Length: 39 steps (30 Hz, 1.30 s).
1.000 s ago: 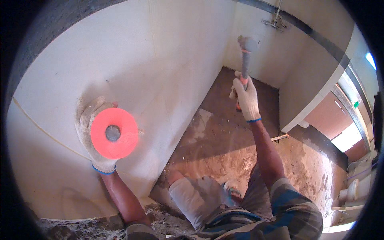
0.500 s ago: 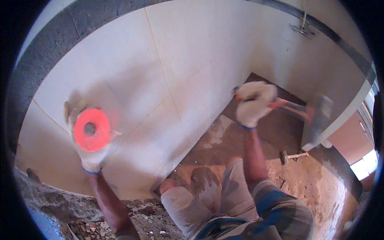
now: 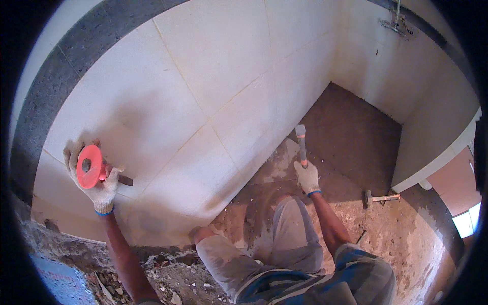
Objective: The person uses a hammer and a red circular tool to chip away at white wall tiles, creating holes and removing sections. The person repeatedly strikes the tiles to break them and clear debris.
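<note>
In its white knitted glove, my left hand (image 3: 103,194) is closed round a chisel (image 3: 86,165) that has a round red hand guard. Its flat dark blade sticks out past the fingers, beside the white tiled wall (image 3: 213,61); I cannot tell whether the tip touches the tile. Lower right of the wall, my gloved right hand (image 3: 307,178) grips a hammer (image 3: 301,141) by its handle, with the head raised away from me and apart from the chisel.
A second hammer (image 3: 381,199) with a wooden handle lies on the dirty floor (image 3: 406,223) to the right. Broken rubble (image 3: 175,297) lines the wall's ragged lower edge. A white partition (image 3: 437,147) stands at right, and a metal tap fitting (image 3: 395,26) is on the far wall.
My right hand has swung the hammer left and down, and its head now points away from me. The chisel has turned and shifted slightly left, showing its blade. The view has shifted a little.
</note>
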{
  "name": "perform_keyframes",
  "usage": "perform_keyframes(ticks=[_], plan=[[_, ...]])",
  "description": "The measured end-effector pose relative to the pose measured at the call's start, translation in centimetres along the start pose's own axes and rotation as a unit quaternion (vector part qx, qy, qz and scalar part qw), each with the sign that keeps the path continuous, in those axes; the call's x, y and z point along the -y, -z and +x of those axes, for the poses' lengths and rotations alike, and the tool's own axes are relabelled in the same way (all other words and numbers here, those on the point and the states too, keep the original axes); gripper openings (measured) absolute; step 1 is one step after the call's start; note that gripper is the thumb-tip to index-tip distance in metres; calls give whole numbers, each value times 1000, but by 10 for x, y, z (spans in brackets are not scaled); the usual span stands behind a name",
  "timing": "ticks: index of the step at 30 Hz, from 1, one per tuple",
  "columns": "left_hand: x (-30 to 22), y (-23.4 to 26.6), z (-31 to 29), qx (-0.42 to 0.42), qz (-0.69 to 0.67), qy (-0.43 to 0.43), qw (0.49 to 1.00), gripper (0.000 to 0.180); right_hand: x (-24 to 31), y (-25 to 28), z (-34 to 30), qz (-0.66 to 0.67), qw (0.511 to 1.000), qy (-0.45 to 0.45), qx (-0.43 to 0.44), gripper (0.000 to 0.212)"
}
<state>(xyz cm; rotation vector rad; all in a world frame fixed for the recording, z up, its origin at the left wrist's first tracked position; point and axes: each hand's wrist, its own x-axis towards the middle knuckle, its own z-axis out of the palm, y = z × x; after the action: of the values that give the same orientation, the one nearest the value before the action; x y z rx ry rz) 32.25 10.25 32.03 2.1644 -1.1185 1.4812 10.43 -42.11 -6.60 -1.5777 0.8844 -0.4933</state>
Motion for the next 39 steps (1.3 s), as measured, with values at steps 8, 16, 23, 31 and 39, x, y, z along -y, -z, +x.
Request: perform_keyframes(ticks=[8,16,23,31,39], plan=[[-5,-14,-3,-45,-201,60,977,88,150,17,19,155,909,379,-79,16],[14,1,-7,43,-60,-1,997,93,133,-98,50,578,800,54,152,18],[2,-12,-9,-6,-249,96,964,114,60,-50,72,197,975,100,-14,25],[5,-7,-8,18,-201,70,977,107,194,35,7,356,878,319,-20,27],[7,-7,-14,14,-246,96,964,118,151,-90,83,216,945,245,20,30]])
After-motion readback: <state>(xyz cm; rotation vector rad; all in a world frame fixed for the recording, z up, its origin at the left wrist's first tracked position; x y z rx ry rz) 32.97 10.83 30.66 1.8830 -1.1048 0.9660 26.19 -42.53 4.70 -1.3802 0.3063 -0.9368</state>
